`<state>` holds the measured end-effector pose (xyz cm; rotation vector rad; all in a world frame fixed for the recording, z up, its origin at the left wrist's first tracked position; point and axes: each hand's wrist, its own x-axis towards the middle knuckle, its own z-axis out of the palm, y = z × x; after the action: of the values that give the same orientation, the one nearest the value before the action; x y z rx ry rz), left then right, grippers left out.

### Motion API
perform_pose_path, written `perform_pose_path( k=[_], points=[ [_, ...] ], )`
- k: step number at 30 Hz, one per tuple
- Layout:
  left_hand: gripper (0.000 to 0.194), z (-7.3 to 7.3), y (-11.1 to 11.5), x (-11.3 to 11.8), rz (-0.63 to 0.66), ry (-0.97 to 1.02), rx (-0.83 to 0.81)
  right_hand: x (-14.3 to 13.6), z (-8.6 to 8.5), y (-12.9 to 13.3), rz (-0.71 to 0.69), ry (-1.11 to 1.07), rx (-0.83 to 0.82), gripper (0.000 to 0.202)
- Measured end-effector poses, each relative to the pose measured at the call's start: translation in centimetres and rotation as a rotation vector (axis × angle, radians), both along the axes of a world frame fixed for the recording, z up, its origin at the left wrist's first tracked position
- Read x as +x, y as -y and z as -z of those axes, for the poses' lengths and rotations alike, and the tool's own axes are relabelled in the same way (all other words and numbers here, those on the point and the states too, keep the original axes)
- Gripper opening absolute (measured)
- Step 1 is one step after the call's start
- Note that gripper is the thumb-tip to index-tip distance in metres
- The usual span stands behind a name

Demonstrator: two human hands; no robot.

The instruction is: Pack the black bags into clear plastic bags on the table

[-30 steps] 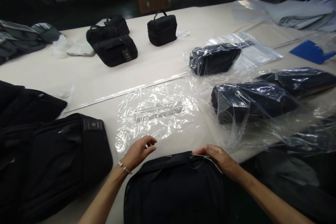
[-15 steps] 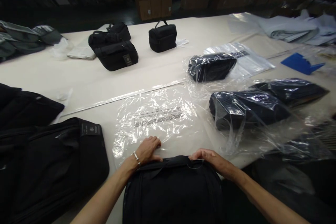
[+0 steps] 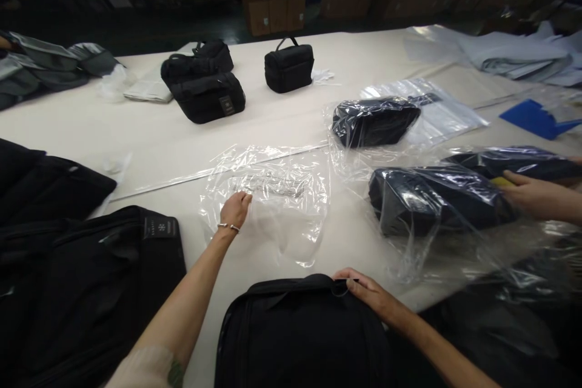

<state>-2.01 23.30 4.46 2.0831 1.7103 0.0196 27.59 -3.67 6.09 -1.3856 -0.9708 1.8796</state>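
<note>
My left hand (image 3: 235,211), with a bracelet at the wrist, is closed on a clear plastic bag (image 3: 282,218) that lies crinkled on the table and bears a printed text box. Right in front of me stands a black bag (image 3: 300,333), its lower part cut off by the frame. My right hand (image 3: 361,291) grips its top edge beside the carry handle (image 3: 313,282); a small dark tag or strip and a thin loop show by the fingers.
Black bags (image 3: 91,291) lie at left; others (image 3: 288,66) stand farther back. Plastic-wrapped black bags (image 3: 441,197) lie at right, where another person's hand (image 3: 541,197) touches them, something yellow beside it. A blue piece (image 3: 539,119) and a plastic stack (image 3: 427,115) lie beyond.
My left hand has left the black bag's top and moved forward onto the clear plastic bag, whose near edge has shifted away from me. Another person's hand has appeared at right.
</note>
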Motion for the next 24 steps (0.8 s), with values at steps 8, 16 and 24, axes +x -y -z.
perform_pose_path(
  k=[8, 16, 24],
  points=[
    [0.031, -2.1, -0.7, 2.1, -0.085, 0.13, -0.1, -1.1, 0.5, -3.8, 0.197, 0.06, -0.046, 0.048],
    [0.03, -1.4, -7.8, 2.5, -0.285, 0.295, -0.086, -1.1, 2.8, -14.5, 0.091, 0.107, -0.068, 0.049],
    [0.036, -2.1, -6.9, -1.5, 0.006, 0.517, -0.305, -0.1, 5.1, -19.6, 0.191, 0.043, -0.182, 0.034]
  ],
)
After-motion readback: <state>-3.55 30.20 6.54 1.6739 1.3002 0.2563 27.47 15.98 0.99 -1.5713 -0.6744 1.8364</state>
